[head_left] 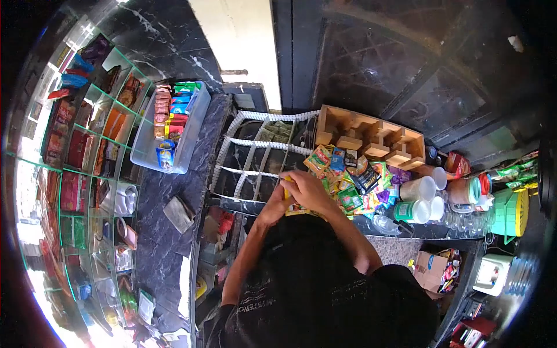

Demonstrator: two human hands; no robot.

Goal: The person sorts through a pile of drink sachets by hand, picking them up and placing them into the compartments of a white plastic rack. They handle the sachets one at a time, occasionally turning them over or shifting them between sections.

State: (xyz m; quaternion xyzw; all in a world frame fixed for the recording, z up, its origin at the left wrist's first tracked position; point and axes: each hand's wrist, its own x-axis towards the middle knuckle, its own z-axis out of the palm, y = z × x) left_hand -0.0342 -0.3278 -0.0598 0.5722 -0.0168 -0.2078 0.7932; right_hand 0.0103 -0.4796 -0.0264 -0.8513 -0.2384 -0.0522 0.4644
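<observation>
My left hand [275, 207] and my right hand [306, 189] meet close in front of my body. Both are closed around a small yellow packet [286, 190], mostly covered by the fingers. Just beyond them is a white wrapped wire rack [250, 141] divided into compartments; one far compartment holds greenish packets [276, 131]. To the right of my right hand lies a loose heap of colourful sachets [350, 198], in yellow, green, black and purple.
Behind the heap stands a wooden divided box [371, 134]. Plastic jars [413, 211] and glasses crowd the right. At left, a clear plastic bin [192, 142] with sachets sits on the dark marble counter [161, 255], beside glass shelves [87, 174]. A cardboard box [429, 269] is lower right.
</observation>
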